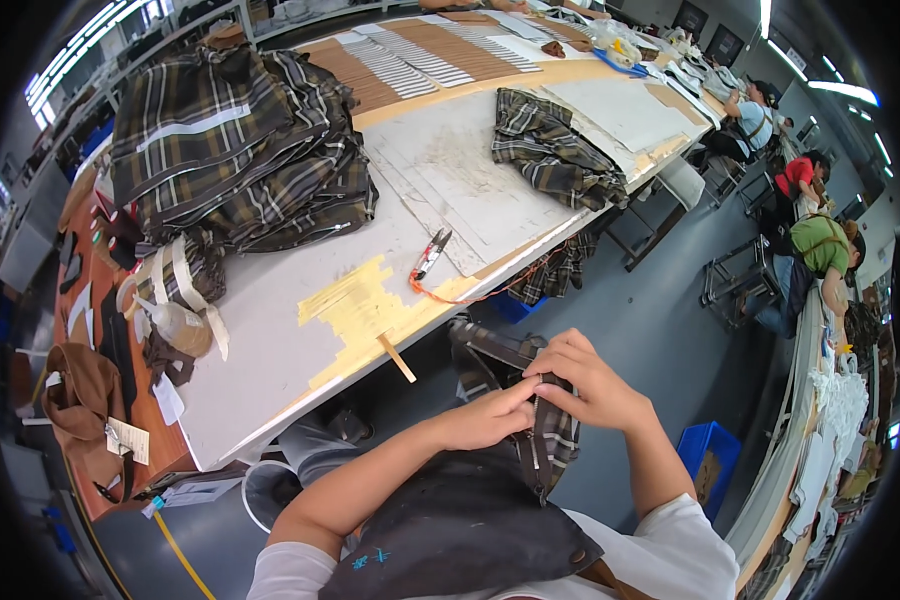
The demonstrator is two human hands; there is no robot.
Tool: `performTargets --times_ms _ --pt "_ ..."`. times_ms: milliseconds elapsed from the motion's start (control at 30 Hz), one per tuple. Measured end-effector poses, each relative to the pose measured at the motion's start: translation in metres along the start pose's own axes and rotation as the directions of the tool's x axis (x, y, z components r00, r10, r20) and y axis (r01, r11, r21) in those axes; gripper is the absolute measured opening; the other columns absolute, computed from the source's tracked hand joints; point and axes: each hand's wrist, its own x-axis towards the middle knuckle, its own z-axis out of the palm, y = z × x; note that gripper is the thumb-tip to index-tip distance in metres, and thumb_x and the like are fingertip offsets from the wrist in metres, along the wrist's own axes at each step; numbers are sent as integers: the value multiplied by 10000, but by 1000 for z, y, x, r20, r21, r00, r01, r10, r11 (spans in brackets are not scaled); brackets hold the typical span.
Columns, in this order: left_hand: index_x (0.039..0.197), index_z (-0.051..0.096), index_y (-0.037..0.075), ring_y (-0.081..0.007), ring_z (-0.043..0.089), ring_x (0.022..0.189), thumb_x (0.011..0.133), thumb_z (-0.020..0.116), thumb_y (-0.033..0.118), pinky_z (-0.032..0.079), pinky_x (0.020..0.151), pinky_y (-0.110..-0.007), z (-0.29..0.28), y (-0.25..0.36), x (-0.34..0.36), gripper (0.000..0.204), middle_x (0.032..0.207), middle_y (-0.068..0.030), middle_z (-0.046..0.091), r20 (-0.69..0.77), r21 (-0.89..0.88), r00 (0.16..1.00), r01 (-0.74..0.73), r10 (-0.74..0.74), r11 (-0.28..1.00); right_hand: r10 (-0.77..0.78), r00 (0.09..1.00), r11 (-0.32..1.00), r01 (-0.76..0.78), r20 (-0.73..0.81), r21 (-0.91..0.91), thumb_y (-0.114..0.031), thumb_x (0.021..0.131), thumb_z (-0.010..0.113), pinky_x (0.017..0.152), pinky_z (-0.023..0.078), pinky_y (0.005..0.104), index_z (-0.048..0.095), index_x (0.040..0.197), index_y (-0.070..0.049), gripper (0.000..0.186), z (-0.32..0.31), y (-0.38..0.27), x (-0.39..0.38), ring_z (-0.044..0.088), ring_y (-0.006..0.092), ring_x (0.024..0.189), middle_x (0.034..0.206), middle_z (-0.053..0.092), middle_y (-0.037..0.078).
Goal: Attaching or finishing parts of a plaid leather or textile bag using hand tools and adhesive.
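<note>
While both hands pinch the plaid cloth above the lap, left hand beside right hand, keeping the cloth flat between the fingers seems best.

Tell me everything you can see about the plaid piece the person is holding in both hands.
The plaid garment piece is dark woven cloth, brown and grey checks with pale lines, folded or bunched into narrow bands. It hangs off the table edge, above the person's dark apron. The left hand pinches it from the side; the right hand grips its upper part, fingers curled over the fabric. Its upper end reaches toward the table; the lower end droops. Its exact shape cannot be told.
</note>
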Motion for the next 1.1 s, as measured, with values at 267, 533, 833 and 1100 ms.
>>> performTargets --times_ms 267,533,833,1100 --pt "915 557 -3 -39 399 708 930 461 192 357 656 -203 6 -21 -33 218 750 38 470 -304 -46 950 54 -65 998 -10 1000 999 10 1 52 -99 765 620 785 362 336 572 794 -65 66 -15 16 5 456 238 853 799 549 38" --pt "990 609 -12 -54 490 834 884 547 142 384 743 -204 36 -12 -31 198 913 -3 574 -207 -679 967 -30 -152 733 54 974 998 -55 -219 -1 -92 788 593 816 367 325 572 881 -52 104 -16 13 9 463 245 900 912 530 84" --pt "1193 451 14 -178 551 978 723 701 179 444 836 -322 54 13 -31 557 1117 -86 541 -146 -913 989 -125 -23 388 -14 998 994 21 -61 105 -140 652 750 704 439 330 609 960 -18 360 -49 -64 -11 555 249 815 906 587 113" --pt "1143 494 11 -148 569 944 771 638 112 482 784 -296 24 -5 -56 412 1065 -68 572 -275 -937 961 -273 21 220 72 980 932 0 -185 362 18 694 669 566 429 278 588 750 -6 101 24 -35 21 543 176 647 721 588 67"
